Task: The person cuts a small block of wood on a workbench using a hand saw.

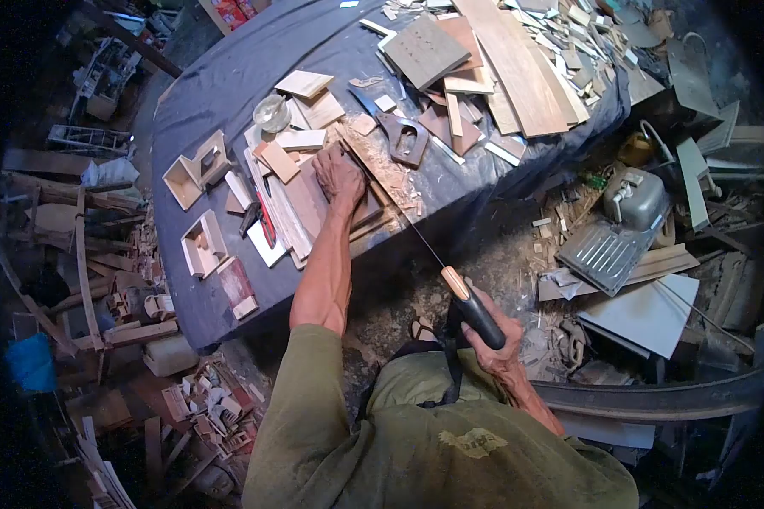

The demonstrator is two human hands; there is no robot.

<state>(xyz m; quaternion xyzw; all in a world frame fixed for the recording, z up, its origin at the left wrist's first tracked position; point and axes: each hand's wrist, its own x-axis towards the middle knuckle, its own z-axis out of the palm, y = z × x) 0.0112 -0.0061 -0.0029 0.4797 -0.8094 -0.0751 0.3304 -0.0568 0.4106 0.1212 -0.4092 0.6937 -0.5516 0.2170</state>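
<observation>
The right hand [497, 341] grips the saw [456, 282], which points far and left to the board [308, 204] on the bench [246, 85]. The left hand [339, 174] tops the board; I can't tell if it's pinching.

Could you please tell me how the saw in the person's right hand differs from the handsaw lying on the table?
The held saw is gripped in the right hand; the lying handsaw rests on the cloth-covered table. The held saw's handle is straight, black with a tan section; the lying handsaw's is dark with a looped opening. The held saw's blade appears as a thin line, the lying handsaw's as a wider bluish face. Both handles have dark parts.
</observation>
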